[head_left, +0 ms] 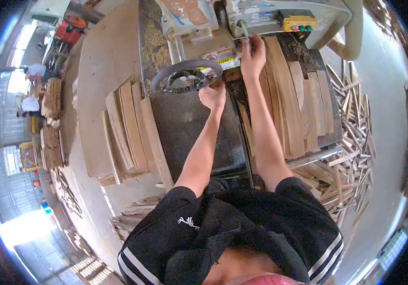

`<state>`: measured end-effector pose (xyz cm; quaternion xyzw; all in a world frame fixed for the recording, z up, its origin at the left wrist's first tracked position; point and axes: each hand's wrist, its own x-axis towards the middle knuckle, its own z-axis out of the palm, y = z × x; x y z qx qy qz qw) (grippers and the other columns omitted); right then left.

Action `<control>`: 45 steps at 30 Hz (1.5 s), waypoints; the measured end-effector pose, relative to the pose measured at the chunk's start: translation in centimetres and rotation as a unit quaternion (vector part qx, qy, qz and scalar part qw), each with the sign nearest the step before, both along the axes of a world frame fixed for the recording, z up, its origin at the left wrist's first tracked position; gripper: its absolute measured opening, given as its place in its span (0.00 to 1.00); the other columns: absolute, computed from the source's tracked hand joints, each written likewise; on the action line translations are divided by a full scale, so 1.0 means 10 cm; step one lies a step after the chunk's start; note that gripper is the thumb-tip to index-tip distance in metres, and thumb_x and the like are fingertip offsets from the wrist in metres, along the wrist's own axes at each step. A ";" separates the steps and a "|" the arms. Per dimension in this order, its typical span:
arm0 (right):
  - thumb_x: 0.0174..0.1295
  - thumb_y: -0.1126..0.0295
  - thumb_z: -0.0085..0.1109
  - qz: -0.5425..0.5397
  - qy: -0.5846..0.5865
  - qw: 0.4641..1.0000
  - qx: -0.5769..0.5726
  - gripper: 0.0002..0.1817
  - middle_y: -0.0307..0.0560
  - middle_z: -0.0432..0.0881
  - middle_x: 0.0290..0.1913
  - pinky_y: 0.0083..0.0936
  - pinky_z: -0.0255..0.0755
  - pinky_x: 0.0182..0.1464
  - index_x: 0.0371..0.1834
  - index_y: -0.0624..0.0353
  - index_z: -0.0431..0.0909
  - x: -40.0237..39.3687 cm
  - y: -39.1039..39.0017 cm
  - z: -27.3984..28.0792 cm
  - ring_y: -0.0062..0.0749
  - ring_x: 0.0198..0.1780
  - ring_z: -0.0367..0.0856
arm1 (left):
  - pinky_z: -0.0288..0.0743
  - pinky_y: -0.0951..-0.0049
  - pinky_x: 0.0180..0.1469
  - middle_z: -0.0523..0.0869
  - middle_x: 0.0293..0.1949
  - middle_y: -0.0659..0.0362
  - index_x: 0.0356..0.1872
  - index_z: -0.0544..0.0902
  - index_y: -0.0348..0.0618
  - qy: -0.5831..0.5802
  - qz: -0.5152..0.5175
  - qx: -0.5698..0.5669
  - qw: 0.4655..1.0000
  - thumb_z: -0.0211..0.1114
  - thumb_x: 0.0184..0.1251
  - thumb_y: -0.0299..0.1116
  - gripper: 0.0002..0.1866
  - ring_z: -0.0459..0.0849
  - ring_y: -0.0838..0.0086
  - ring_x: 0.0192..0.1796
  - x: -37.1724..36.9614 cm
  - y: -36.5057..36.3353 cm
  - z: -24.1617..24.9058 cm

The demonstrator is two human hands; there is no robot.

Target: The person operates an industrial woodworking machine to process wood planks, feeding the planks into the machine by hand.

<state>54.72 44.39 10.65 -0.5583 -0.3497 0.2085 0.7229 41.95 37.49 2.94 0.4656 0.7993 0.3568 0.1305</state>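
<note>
A woodworking machine (pixel 189 23) with a black handwheel (pixel 166 80) and a yellow warning label stands in front of me. Just below the wheel's rim is my left hand (pixel 212 96), its fingers curled in at the machine's front. What they hold, if anything, is hidden. Farther forward and to the right, my right hand (pixel 253 58) has its fingers closed around the lower end of a metal lever (pixel 244 29) on the machine. Between my forearms lies the dark metal work table (pixel 204 142).
Cut wooden strips (pixel 137 128) lie on a board at the left, and more strips (pixel 284 104) lie right of my right arm. Offcuts (pixel 351 133) are heaped on the floor at the right. A yellow switch box (pixel 299 23) is mounted at the upper right.
</note>
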 end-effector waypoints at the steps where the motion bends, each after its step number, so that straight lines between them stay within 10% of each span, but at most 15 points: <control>1: 0.68 0.75 0.64 -0.070 -0.094 0.993 0.034 0.21 0.57 0.84 0.54 0.38 0.76 0.59 0.63 0.65 0.77 -0.04 -0.05 -0.18 0.49 0.53 0.84 | 0.82 0.49 0.52 0.91 0.39 0.44 0.38 0.90 0.34 -0.009 0.014 -0.005 1.000 0.79 0.50 0.47 0.24 0.89 0.45 0.45 0.00 -0.01 -0.02; 8: 0.76 0.78 0.56 0.045 -0.100 0.992 -0.065 0.18 0.55 0.83 0.63 0.31 0.75 0.63 0.67 0.67 0.74 -0.25 -1.68 -0.13 0.39 0.66 0.81 | 0.77 0.50 0.58 0.87 0.44 0.44 0.45 0.87 0.37 0.083 -0.035 0.134 0.987 0.81 0.45 0.44 0.28 0.83 0.45 0.51 -0.18 -0.04 -0.29; 22: 0.76 0.78 0.57 0.053 -0.207 0.962 -0.172 0.19 0.50 0.87 0.60 0.22 0.79 0.46 0.68 0.64 0.76 0.13 -3.16 -0.10 0.23 0.42 0.82 | 0.77 0.52 0.47 0.88 0.38 0.52 0.36 0.88 0.45 0.024 0.018 0.099 0.995 0.79 0.42 0.45 0.21 0.86 0.55 0.47 -0.13 -0.03 -0.26; 25: 0.77 0.76 0.56 0.067 -0.275 0.947 -0.153 0.19 0.51 0.87 0.59 0.21 0.78 0.43 0.69 0.61 0.75 0.18 -3.20 -0.19 0.21 0.39 0.81 | 0.76 0.52 0.48 0.87 0.38 0.53 0.35 0.87 0.45 -0.004 0.017 0.119 0.993 0.78 0.42 0.45 0.20 0.86 0.55 0.46 -0.16 -0.07 -0.23; 28: 0.78 0.76 0.53 0.093 -0.225 0.949 -0.199 0.18 0.54 0.86 0.59 0.26 0.77 0.57 0.68 0.65 0.74 0.06 -3.34 -0.17 0.34 0.60 0.85 | 0.75 0.53 0.52 0.87 0.40 0.54 0.36 0.87 0.46 -0.026 0.020 0.082 0.996 0.78 0.43 0.45 0.20 0.85 0.56 0.49 -0.15 -0.10 -0.23; 38: 0.75 0.77 0.53 0.123 -0.348 0.924 -0.099 0.15 0.49 0.88 0.54 0.26 0.78 0.52 0.62 0.62 0.79 -0.12 -2.67 0.15 0.35 0.50 0.87 | 0.73 0.53 0.56 0.86 0.46 0.56 0.39 0.88 0.47 0.011 -0.024 0.015 1.000 0.79 0.48 0.47 0.20 0.83 0.58 0.54 -0.24 -0.17 -0.13; 45: 0.71 0.62 0.64 0.154 -0.487 0.849 -0.136 0.20 0.51 0.83 0.60 0.50 0.71 0.66 0.61 0.58 0.79 -0.52 -1.51 -0.35 0.53 0.64 0.78 | 0.79 0.52 0.47 0.90 0.38 0.52 0.39 0.91 0.46 -0.005 -0.202 0.142 0.969 0.78 0.56 0.45 0.16 0.86 0.51 0.44 -1.38 -0.71 0.12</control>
